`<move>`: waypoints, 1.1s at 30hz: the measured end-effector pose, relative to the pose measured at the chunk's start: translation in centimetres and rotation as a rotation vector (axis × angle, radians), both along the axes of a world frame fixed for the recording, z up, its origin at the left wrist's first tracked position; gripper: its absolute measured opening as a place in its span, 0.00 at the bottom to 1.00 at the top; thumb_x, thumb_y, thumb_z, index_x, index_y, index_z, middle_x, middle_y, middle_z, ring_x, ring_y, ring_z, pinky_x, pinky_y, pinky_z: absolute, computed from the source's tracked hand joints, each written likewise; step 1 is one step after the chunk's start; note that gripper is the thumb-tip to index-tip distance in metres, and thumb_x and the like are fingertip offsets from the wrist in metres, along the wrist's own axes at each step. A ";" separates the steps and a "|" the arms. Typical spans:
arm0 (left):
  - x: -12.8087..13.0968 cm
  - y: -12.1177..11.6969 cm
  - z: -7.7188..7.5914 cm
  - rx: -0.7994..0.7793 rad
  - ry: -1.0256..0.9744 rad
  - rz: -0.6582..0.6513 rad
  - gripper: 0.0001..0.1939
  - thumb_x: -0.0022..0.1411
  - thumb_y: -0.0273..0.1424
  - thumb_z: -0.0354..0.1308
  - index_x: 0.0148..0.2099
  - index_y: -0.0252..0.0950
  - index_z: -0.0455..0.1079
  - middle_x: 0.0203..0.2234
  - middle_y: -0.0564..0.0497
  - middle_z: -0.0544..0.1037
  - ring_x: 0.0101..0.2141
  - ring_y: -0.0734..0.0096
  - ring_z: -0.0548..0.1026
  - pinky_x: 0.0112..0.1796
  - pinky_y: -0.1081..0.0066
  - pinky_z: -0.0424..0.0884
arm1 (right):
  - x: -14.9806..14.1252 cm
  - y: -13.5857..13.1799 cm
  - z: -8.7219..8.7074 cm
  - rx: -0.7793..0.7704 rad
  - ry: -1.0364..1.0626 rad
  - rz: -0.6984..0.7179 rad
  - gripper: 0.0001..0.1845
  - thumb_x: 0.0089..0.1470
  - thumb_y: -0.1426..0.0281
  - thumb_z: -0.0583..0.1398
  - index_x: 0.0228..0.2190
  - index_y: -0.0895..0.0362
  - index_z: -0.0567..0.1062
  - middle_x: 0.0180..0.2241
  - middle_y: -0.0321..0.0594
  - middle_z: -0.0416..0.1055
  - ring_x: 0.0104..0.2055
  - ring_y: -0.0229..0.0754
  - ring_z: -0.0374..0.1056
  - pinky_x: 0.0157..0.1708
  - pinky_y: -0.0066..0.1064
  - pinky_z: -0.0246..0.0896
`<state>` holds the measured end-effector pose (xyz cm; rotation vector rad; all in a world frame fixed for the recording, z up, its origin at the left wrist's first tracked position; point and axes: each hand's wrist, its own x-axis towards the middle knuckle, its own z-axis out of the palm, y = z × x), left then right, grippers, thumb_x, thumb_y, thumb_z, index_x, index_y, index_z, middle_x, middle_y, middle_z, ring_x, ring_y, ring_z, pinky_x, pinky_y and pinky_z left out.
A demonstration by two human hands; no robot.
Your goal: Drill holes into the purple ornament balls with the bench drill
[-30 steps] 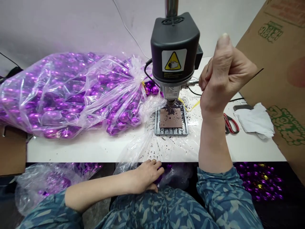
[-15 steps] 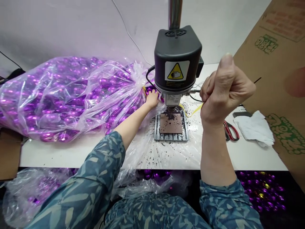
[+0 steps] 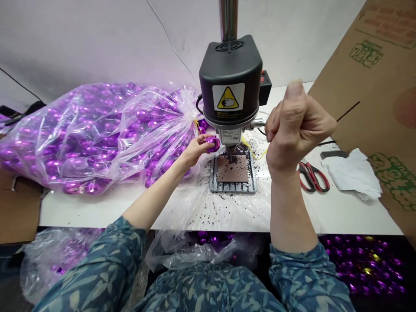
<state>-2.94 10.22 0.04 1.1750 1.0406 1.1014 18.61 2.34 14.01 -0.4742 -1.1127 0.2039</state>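
Between the fingertips and thumb of my left hand [image 3: 195,149] is a shiny purple ball [image 3: 212,144], held just left of the drill press [image 3: 230,82]. Below the chuck, a brown square board [image 3: 232,169] with a small hole lies on the metal base plate [image 3: 234,187], strewn with dark chips. My right hand [image 3: 294,130] is closed in a fist, thumb up, around the drill press's feed handle [image 3: 259,124]; most of the handle is hidden by the fist. A big clear bag [image 3: 97,134] full of purple balls reaches close to my left hand.
Red-and-black scissors [image 3: 313,177] and a crumpled white cloth [image 3: 354,173] lie on the white table [image 3: 351,216] at right. A tall cardboard box [image 3: 383,108] stands beyond. Clear plastic [image 3: 182,216] drapes over the front edge. Below right is a heap of purple balls [image 3: 367,260].
My left hand has risen from below the table edge to the bag's mouth, taken a purple ball and drawn it toward the drill press. My right hand stays on the feed handle.
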 end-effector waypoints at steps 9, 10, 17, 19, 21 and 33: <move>0.6 -7.5 -2.5 0.014 -0.013 -0.116 0.33 0.49 0.37 0.82 0.53 0.37 0.72 0.45 0.47 0.83 0.44 0.63 0.82 0.51 0.60 0.77 | 0.1 0.6 -0.2 0.028 -0.020 -0.033 0.34 0.65 0.53 0.59 0.14 0.55 0.57 0.12 0.26 0.50 0.14 0.24 0.47 0.19 0.28 0.47; 0.7 -7.4 -2.9 0.043 0.025 -0.121 0.34 0.50 0.39 0.81 0.55 0.37 0.72 0.45 0.46 0.83 0.45 0.63 0.82 0.51 0.60 0.77 | 0.1 0.6 -0.2 0.044 -0.013 -0.011 0.34 0.65 0.54 0.59 0.14 0.56 0.57 0.13 0.26 0.50 0.14 0.24 0.47 0.20 0.28 0.47; 1.6 -6.3 -3.9 0.230 0.318 -0.059 0.31 0.52 0.40 0.79 0.55 0.35 0.75 0.45 0.45 0.83 0.40 0.66 0.80 0.45 0.63 0.76 | 0.1 0.7 -0.4 -0.011 -0.023 -0.035 0.34 0.64 0.48 0.58 0.15 0.53 0.57 0.12 0.27 0.50 0.15 0.27 0.47 0.20 0.31 0.49; 2.0 -6.0 -3.8 0.294 0.357 -0.067 0.30 0.54 0.39 0.77 0.56 0.36 0.76 0.46 0.45 0.83 0.41 0.65 0.79 0.46 0.63 0.76 | 0.1 0.7 -0.5 -0.060 -0.041 -0.065 0.36 0.63 0.43 0.56 0.15 0.52 0.55 0.12 0.28 0.49 0.16 0.29 0.47 0.20 0.33 0.49; 2.4 -5.8 -3.7 0.330 0.367 -0.084 0.28 0.56 0.37 0.76 0.57 0.37 0.76 0.48 0.45 0.83 0.43 0.64 0.80 0.47 0.63 0.77 | 0.2 0.7 -0.5 -0.086 -0.061 -0.090 0.36 0.63 0.41 0.54 0.15 0.52 0.54 0.13 0.29 0.49 0.17 0.29 0.46 0.21 0.34 0.50; 5.0 -5.4 -4.1 0.424 0.470 -0.069 0.29 0.51 0.34 0.79 0.54 0.36 0.76 0.49 0.44 0.78 0.47 0.60 0.79 0.50 0.58 0.78 | 0.6 1.4 -1.5 -0.121 -0.116 -0.103 0.34 0.66 0.42 0.51 0.18 0.52 0.56 0.15 0.31 0.51 0.19 0.31 0.52 0.24 0.33 0.58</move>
